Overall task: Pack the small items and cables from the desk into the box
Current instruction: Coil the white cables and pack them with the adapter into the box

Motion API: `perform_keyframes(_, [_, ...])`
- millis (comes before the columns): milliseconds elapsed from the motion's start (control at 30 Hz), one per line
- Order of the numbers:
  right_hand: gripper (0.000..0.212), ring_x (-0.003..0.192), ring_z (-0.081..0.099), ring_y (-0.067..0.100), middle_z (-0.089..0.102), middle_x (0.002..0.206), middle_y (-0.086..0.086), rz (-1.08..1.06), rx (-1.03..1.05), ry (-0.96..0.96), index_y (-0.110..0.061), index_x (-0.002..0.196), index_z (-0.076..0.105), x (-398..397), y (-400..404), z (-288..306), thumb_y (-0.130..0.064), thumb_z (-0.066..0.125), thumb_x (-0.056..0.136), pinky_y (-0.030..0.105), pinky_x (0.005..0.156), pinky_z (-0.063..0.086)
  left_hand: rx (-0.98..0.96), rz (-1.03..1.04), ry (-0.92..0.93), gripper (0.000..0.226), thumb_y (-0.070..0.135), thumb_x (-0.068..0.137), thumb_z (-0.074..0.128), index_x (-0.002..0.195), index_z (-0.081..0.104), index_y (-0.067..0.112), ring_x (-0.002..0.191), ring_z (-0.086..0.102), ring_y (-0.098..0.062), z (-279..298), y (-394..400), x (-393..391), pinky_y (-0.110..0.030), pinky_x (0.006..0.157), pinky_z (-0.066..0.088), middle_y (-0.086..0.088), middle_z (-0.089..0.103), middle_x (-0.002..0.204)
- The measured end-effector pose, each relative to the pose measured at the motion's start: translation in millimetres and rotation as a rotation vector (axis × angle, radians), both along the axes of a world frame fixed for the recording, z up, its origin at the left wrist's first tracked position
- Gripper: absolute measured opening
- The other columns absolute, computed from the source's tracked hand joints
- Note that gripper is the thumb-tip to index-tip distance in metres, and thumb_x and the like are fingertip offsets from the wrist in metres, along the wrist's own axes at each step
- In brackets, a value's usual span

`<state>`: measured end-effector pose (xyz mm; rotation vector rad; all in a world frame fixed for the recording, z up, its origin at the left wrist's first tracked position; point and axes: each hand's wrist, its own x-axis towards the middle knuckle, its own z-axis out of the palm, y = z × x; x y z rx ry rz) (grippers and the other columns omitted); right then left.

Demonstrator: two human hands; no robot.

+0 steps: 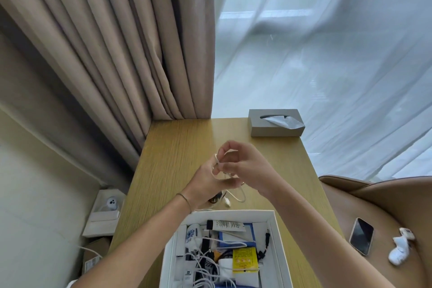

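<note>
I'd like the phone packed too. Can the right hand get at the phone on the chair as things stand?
Probably not right away. The right hand and left hand are both pinching the white cable above the desk. The phone lies uncovered on the chair seat to the right, so the path looks free once the cable is released.

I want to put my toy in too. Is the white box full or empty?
Partly full. The white box is open and holds cables, a tube and a yellow packet.
</note>
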<state>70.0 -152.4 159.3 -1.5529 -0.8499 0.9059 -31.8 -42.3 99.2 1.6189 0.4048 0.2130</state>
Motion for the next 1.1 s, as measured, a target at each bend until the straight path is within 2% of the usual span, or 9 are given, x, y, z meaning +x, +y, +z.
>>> perform_keyframes(133, [0.017,0.067,0.067,0.019,0.076,0.077,0.006,-0.097,0.182,-0.121,-0.003,0.093,0.062,1.0,-3.8,23.9,0.010,0.065,0.082,0.037,0.063,0.051,-0.064,0.008,-0.128,0.029,0.030,0.082,0.080,0.107,0.069,0.021,0.085,0.072,-0.013,24.9,-3.9,-0.3,-0.022,0.077,0.056,-0.005,0.073,0.089])
perform_keyframes(233, [0.026,0.081,0.069,0.014,0.073,0.101,0.004,-0.255,0.251,-0.209,-0.013,0.104,0.067,0.9,-3.3,26.8,0.001,0.074,0.083,0.027,0.072,0.054,-0.244,0.083,-0.173,0.012,0.030,0.082,0.072,0.082,0.071,0.018,0.073,0.065,-0.025,38.3,-4.6,0.9,-0.035,0.075,0.058,-0.010,0.064,0.075])
perform_keyframes(333, [0.050,0.105,0.069,0.016,0.067,0.124,0.003,-0.228,0.236,-0.044,-0.023,0.132,0.057,-5.6,-2.9,15.4,-0.014,0.077,0.086,0.031,0.088,0.057,-0.378,0.140,-0.246,0.023,0.022,0.093,0.061,0.073,0.069,0.013,0.073,0.061,-0.021,53.8,-2.9,3.2,-0.033,0.075,0.057,-0.006,0.062,0.071])
perform_keyframes(400, [0.057,0.113,0.068,0.018,0.069,0.125,0.005,-0.099,0.236,0.151,-0.022,0.141,0.049,-16.8,1.0,-0.1,-0.014,0.074,0.090,0.031,0.093,0.056,-0.446,0.148,-0.306,0.035,0.021,0.101,0.053,0.069,0.066,0.014,0.071,0.059,-0.019,67.4,-1.3,4.9,-0.031,0.073,0.055,-0.004,0.061,0.068])
perform_keyframes(567, [0.030,0.085,0.068,0.006,0.074,0.092,-0.005,0.121,0.258,0.319,-0.015,0.103,0.071,-44.1,10.7,-25.0,-0.040,0.073,0.087,0.020,0.083,0.052,-0.485,0.207,-0.407,0.031,0.031,0.096,0.054,0.073,0.060,0.013,0.061,0.053,-0.016,94.3,3.8,3.3,-0.029,0.064,0.054,-0.003,0.051,0.063])
perform_keyframes(667, [0.032,0.083,0.067,0.018,0.071,0.088,0.008,0.133,0.241,0.252,-0.003,0.096,0.071,-44.1,17.1,-25.2,-0.035,0.068,0.093,0.030,0.089,0.052,-0.513,0.224,-0.427,0.032,0.030,0.102,0.047,0.078,0.053,0.010,0.058,0.048,-0.016,103.5,12.8,-3.4,-0.030,0.062,0.050,-0.003,0.045,0.062])
perform_keyframes(733, [0.022,0.079,0.066,0.020,0.068,0.083,0.008,0.161,0.196,0.173,-0.011,0.092,0.071,-40.9,20.5,-31.0,-0.033,0.067,0.092,0.032,0.086,0.054,-0.517,0.226,-0.453,0.034,0.029,0.104,0.042,0.077,0.051,0.011,0.055,0.044,-0.014,112.0,22.8,-7.9,-0.028,0.060,0.046,-0.001,0.042,0.060])
perform_keyframes(867, [0.020,0.070,0.058,0.014,0.060,0.070,-0.007,0.192,-0.015,-0.005,-0.019,0.080,0.065,-31.3,20.0,-59.4,-0.027,0.062,0.097,0.032,0.078,0.050,-0.293,0.292,-0.462,0.035,0.028,0.105,0.042,0.075,0.051,0.014,0.050,0.037,-0.012,126.5,48.2,-18.9,-0.024,0.050,0.037,0.001,0.040,0.058])
perform_keyframes(1100, [0.024,0.061,0.052,0.014,0.055,0.064,-0.006,0.104,-0.131,0.036,-0.011,0.085,0.067,-1.2,-10.8,-76.0,-0.027,0.057,0.101,0.039,0.073,0.047,0.548,0.524,-0.130,0.034,0.033,0.107,0.038,0.082,0.057,0.023,0.055,0.044,-0.014,114.8,88.3,-55.0,-0.036,0.053,0.039,-0.002,0.052,0.064])
